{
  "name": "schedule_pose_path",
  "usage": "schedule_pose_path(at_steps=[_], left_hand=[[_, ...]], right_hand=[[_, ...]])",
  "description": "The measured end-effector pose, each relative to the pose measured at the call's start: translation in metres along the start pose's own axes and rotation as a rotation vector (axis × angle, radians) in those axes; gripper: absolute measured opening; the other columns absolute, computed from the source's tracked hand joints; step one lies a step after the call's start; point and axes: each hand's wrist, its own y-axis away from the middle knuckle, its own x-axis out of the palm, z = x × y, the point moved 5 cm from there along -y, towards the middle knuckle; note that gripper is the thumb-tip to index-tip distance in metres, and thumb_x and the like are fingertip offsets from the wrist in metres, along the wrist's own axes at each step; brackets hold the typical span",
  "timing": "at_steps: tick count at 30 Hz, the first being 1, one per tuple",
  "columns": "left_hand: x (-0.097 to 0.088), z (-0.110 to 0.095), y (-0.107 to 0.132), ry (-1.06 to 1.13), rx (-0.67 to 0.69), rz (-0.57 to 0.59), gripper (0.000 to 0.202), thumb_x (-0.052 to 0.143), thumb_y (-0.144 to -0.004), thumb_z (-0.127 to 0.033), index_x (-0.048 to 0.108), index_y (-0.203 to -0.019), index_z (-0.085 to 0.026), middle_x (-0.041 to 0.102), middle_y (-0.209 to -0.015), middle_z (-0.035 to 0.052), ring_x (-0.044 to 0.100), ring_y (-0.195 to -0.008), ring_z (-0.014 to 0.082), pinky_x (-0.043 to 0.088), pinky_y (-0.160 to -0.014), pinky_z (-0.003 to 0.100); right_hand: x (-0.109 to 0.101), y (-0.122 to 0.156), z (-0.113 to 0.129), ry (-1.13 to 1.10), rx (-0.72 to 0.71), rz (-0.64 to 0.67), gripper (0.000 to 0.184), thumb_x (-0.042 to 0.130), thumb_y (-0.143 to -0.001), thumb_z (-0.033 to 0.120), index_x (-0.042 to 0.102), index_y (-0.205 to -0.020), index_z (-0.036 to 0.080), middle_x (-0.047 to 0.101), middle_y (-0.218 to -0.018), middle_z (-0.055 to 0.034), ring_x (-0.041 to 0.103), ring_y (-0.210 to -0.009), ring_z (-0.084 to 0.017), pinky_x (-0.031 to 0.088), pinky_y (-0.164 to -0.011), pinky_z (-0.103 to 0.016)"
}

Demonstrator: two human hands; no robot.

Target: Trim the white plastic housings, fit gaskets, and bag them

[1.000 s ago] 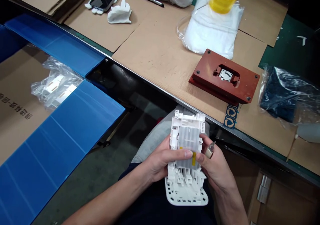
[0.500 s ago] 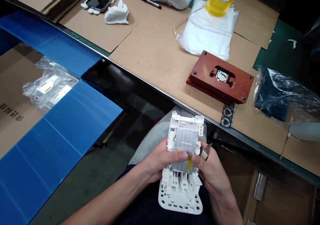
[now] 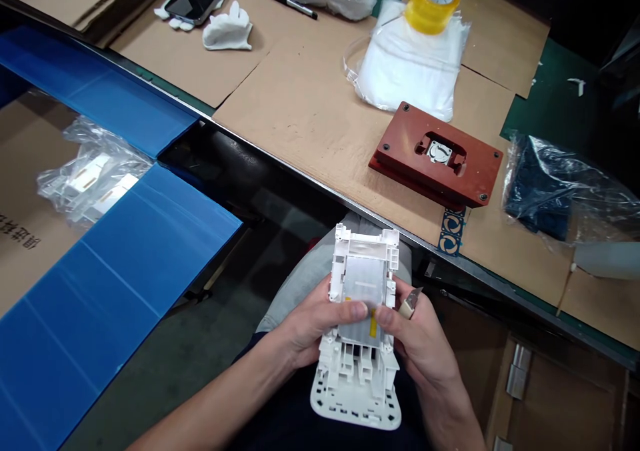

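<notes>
The person's left hand (image 3: 313, 324) and right hand (image 3: 420, 344) both grip a white moulded plastic housing (image 3: 350, 377), held over their lap just in front of the table edge (image 3: 300, 176). The left thumb lies across a frosted panel (image 3: 363, 274), and the right fingers close near a yellow tape strip (image 3: 373, 324). A small metal blade (image 3: 413, 301) pokes out beside the right hand. Beyond, on the table, sits a red-brown fixture plate (image 3: 400, 141).

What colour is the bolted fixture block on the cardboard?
The bolted fixture block is reddish-brown, shown best in the head view.
</notes>
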Motion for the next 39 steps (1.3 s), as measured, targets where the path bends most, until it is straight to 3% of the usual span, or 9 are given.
schedule_pose_path(at_steps=[4,8,12,20,26,32,36,39], left_hand=[[-0.001,0.002,0.0,0.016,0.004,-0.083,0.066,0.08,-0.079,-0.044,0.056,-0.134,-0.018,0.075,-0.106,0.0127,0.074,-0.087,0.0277,0.057,-0.074,0.035],[-0.004,0.007,0.0,0.094,-0.071,-0.202,0.074,0.072,-0.08,-0.06,0.054,-0.138,-0.017,0.074,-0.113,0.0157,0.073,-0.099,0.03,0.057,-0.088,0.04],[-0.004,0.011,-0.003,0.156,-0.138,-0.24,0.08,0.065,-0.079,-0.069,0.056,-0.137,-0.015,0.073,-0.116,0.0179,0.071,-0.105,0.0337,0.055,-0.094,0.045],[-0.003,0.012,-0.006,0.196,-0.177,-0.336,0.072,0.058,-0.087,-0.067,0.058,-0.136,-0.014,0.074,-0.114,0.0175,0.071,-0.104,0.0334,0.056,-0.091,0.044],[-0.004,0.013,-0.006,0.184,-0.144,-0.301,0.075,0.059,-0.084,-0.069,0.057,-0.137,-0.015,0.075,-0.11,0.0174,0.072,-0.1,0.0336,0.058,-0.086,0.044],[-0.004,0.012,-0.006,0.137,-0.122,-0.289,0.076,0.059,-0.084,-0.07,0.057,-0.137,-0.017,0.075,-0.112,0.0168,0.072,-0.102,0.0337,0.056,-0.089,0.045],[-0.006,0.01,-0.007,0.085,-0.055,-0.31,0.067,0.059,-0.087,-0.065,0.059,-0.133,-0.018,0.073,-0.117,0.0154,0.07,-0.107,0.0329,0.055,-0.092,0.044],[-0.011,0.003,-0.006,-0.047,0.117,-0.398,0.056,0.063,-0.09,-0.056,0.056,-0.134,-0.021,0.07,-0.125,0.0112,0.067,-0.114,0.0308,0.053,-0.096,0.04]], right_hand=[[-0.003,-0.001,-0.003,-0.028,0.028,0.01,0.05,0.083,-0.079,0.034,0.064,-0.124,0.022,0.076,-0.108,-0.0092,0.073,-0.094,-0.028,0.06,-0.081,-0.039],[-0.008,-0.002,-0.003,-0.013,0.071,-0.05,0.04,0.079,-0.083,0.035,0.067,-0.118,0.02,0.077,-0.102,-0.0094,0.075,-0.084,-0.026,0.061,-0.073,-0.036],[-0.009,-0.003,-0.004,-0.01,0.119,-0.111,0.043,0.082,-0.079,0.042,0.069,-0.114,0.02,0.077,-0.101,-0.0092,0.075,-0.078,-0.027,0.06,-0.064,-0.034],[-0.011,-0.007,-0.009,-0.01,0.132,-0.178,0.054,0.08,-0.079,0.047,0.066,-0.125,0.024,0.076,-0.109,-0.0055,0.074,-0.09,-0.027,0.061,-0.079,-0.036],[-0.014,-0.003,-0.007,0.085,0.139,-0.263,0.051,0.082,-0.075,0.051,0.068,-0.115,0.024,0.078,-0.095,-0.0051,0.075,-0.084,-0.03,0.063,-0.069,-0.038],[-0.015,0.0,-0.005,0.08,0.167,-0.268,0.04,0.084,-0.074,0.049,0.071,-0.102,0.023,0.076,-0.079,-0.0027,0.072,-0.065,-0.025,0.061,-0.06,-0.036],[-0.017,-0.004,-0.006,0.109,0.115,-0.206,0.049,0.079,-0.079,0.049,0.069,-0.119,0.022,0.076,-0.101,-0.0071,0.073,-0.085,-0.027,0.061,-0.074,-0.039],[-0.027,-0.002,0.001,0.329,-0.037,-0.359,0.053,0.08,-0.079,0.047,0.066,-0.124,0.022,0.072,-0.116,-0.0086,0.067,-0.105,-0.028,0.058,-0.084,-0.037]])
